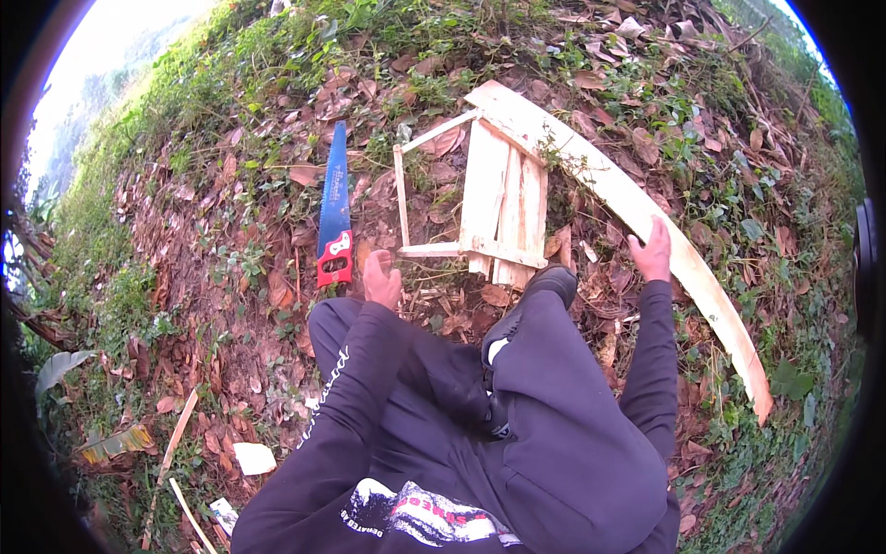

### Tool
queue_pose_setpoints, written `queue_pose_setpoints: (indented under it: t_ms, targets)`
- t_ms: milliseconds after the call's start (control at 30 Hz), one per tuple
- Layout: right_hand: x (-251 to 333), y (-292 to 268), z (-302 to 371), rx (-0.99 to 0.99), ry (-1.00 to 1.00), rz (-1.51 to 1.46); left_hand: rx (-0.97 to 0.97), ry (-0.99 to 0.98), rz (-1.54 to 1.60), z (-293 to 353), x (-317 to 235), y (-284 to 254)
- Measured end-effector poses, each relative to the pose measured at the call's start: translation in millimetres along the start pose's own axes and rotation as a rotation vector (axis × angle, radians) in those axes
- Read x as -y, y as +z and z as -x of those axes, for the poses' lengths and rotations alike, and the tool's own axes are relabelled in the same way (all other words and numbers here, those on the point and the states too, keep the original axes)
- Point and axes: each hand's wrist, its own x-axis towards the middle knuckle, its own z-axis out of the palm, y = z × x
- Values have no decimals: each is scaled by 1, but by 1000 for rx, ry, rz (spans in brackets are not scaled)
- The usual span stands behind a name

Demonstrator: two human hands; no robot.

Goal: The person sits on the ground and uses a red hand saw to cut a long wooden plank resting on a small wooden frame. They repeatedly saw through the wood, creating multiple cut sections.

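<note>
My left hand [380, 280] is beside the near left corner of a small wooden frame [430, 249], its fingers loosely bent and apart, with nothing visible in them. Pale slats [503, 194] form a panel on the frame's right side, and thin strips make the open left side. To the left of the frame lies a handsaw [336, 208] with a blue blade and a red-and-white handle, not touched. My right hand [652, 251] has its fingers spread at the left edge of a long pale board [688, 257]. The fingertips overlap the board; whether they press on it I cannot tell.
I sit on leaf-strewn ground with my legs bent, a dark shoe [544, 286] close to the slats' near end. At lower left lie thin wood strips [175, 443] and a pale offcut [254, 458]. Low green plants [268, 65] grow along the far side.
</note>
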Motion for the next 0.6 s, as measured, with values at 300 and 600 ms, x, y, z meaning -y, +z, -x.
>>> queue_pose_setpoints:
  t_ms: [300,600]
  targets:
    - [-94,0,1,374,342,311,74,62,-82,3,10,9]
    - [-184,21,-23,152,333,159,141,-49,-61,-4,2,14]
